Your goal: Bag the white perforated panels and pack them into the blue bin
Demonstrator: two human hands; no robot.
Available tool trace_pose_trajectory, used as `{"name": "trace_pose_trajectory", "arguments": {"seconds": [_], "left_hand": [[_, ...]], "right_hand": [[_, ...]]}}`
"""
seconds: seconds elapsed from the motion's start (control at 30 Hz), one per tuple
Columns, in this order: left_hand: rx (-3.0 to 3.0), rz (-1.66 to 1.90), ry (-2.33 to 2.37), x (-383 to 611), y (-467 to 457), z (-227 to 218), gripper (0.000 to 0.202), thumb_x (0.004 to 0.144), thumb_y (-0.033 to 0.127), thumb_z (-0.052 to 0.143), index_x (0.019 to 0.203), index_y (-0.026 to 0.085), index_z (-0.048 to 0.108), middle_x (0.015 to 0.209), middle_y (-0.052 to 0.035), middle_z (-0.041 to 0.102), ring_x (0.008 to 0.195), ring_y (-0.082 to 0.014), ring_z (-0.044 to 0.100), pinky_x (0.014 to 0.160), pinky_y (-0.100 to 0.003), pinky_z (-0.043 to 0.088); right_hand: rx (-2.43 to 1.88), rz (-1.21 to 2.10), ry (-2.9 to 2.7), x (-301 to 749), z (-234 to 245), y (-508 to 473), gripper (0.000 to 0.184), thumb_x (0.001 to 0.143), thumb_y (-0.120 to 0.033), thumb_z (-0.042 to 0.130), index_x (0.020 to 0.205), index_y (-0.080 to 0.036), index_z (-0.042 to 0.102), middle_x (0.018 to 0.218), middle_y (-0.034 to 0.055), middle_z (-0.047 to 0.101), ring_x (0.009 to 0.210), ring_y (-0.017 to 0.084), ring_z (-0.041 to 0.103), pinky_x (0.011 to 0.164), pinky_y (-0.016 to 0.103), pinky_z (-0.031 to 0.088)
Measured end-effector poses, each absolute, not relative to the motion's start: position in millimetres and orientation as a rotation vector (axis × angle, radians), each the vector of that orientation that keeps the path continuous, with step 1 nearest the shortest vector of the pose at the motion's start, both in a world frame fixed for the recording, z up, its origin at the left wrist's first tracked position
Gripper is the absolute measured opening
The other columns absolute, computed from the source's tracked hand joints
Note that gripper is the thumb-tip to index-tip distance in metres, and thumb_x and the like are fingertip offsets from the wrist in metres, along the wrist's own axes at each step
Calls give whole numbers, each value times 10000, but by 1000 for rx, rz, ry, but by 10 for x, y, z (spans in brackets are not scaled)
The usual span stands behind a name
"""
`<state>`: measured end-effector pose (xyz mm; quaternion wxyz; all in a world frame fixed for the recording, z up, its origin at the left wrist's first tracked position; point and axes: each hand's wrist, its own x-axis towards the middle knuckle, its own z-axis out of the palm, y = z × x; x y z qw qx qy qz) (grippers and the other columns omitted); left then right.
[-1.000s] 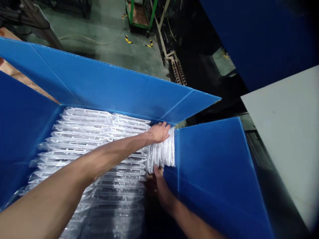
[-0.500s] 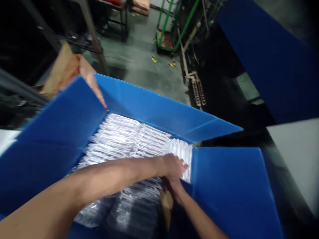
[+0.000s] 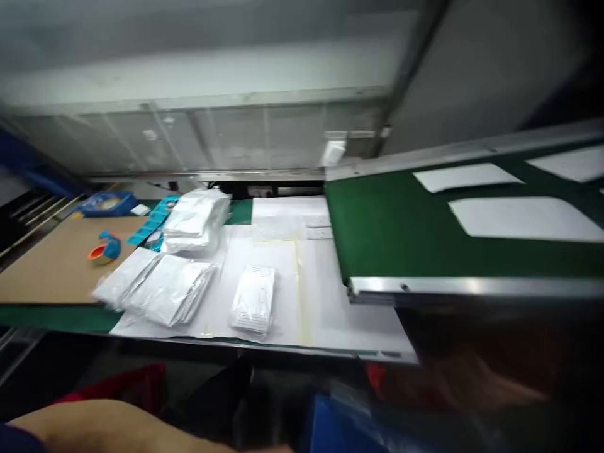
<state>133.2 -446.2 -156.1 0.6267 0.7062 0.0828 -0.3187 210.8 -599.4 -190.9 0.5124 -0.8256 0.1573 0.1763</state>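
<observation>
My left forearm [image 3: 108,428] reaches in along the bottom edge, and its hand is cut off below the frame. My right hand does not show. Beyond the arm, a worktable carries a single clear-bagged pack of white pieces [image 3: 255,299] on white sheeting [image 3: 340,314]. To its left lie more bagged white packs [image 3: 165,289], with a taller pile of white packs [image 3: 193,217] behind them. A blurred blue panel [image 3: 330,428] shows at the bottom, near where the forearm leaves the view.
On the right, a green conveyor belt [image 3: 377,233] with a metal edge carries flat white pieces [image 3: 528,217]. A tape dispenser [image 3: 106,248] lies on brown board [image 3: 51,270]. Behind it are a blue tray [image 3: 108,204] and a teal strip [image 3: 151,223]. Something red [image 3: 117,387] stands below the table.
The view has swung from the open blue box of bagged packs to the worktable and conveyor. Both hands, earlier together inside the box, have left the view; only the left forearm remains.
</observation>
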Motion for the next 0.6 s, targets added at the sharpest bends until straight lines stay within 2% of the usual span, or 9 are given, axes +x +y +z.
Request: {"name": "trace_pose_trajectory", "arguments": {"seconds": [0.03, 0.1, 0.17, 0.23, 0.27, 0.33, 0.47, 0.6], "left_hand": [[1513, -685, 327, 1287, -4129, -1608, 351, 670, 620, 544, 853, 338, 647, 784, -8, 675, 770, -267, 671, 615, -435, 567], [1215, -518, 724, 1273, -3576, -1767, 334, 723, 536, 538, 860, 241, 616, 837, -56, 679, 778, -242, 666, 734, -413, 545], [870, -288, 1084, 1365, -3171, -1975, 287, 746, 410, 567, 935, 194, 560, 996, -93, 647, 894, -214, 640, 830, -356, 505], [640, -139, 1236, 1517, -2901, -2180, 280, 760, 329, 565, 994, 186, 508, 1143, -105, 579, 1013, -195, 590, 886, -313, 467], [568, -123, 1251, 1595, -2809, -2267, 273, 769, 312, 553, 1003, 183, 494, 1179, -112, 553, 1044, -196, 573, 900, -313, 456], [450, -143, 1256, 1725, -2691, -2386, 270, 778, 309, 534, 1004, 172, 479, 1186, -129, 543, 1055, -209, 565, 911, -338, 447], [243, -192, 1245, 1813, -2554, -2394, 292, 769, 291, 521, 1028, 166, 471, 1148, -132, 575, 1024, -229, 578, 921, -382, 432], [193, -152, 1262, 1780, -2372, -2353, 299, 764, 308, 524, 1043, 213, 475, 1185, -78, 566, 1031, -202, 571, 941, -353, 414]], "right_hand": [[-2050, 460, 242, 2214, -1814, -5724, 508, 799, -629, 420, 1221, -353, 479, 1143, 80, 590, 1018, 267, 590, 665, 397, 549], [-2200, 545, -152, 2521, -1703, -5120, 530, 841, -581, 347, 1237, -258, 487, 1188, 85, 590, 1065, 255, 572, 832, 394, 510], [-2325, 622, -586, 2945, -1733, -4439, 477, 878, -456, 317, 1254, -208, 473, 1305, 69, 509, 1194, 223, 469, 992, 342, 385], [-2404, 666, -783, 3383, -1893, -3780, 486, 867, -352, 341, 1301, -150, 422, 1393, 83, 403, 1287, 219, 339, 1073, 341, 240], [-2437, 704, -841, 3567, -1997, -3500, 510, 844, -321, 382, 1315, -128, 403, 1399, 100, 388, 1292, 230, 321, 1076, 349, 215], [-2504, 812, -940, 3821, -2186, -3091, 564, 784, -309, 475, 1305, -104, 410, 1338, 142, 441, 1240, 271, 373, 1039, 386, 249], [-2618, 995, -1022, 3962, -2315, -2794, 565, 714, -434, 569, 1180, -119, 512, 1138, 164, 532, 1112, 329, 439, 935, 434, 319], [-2631, 1164, -1044, 4023, -2319, -2625, 529, 690, -508, 586, 1077, -152, 528, 1184, 132, 491, 1152, 290, 407, 936, 356, 326]]}}
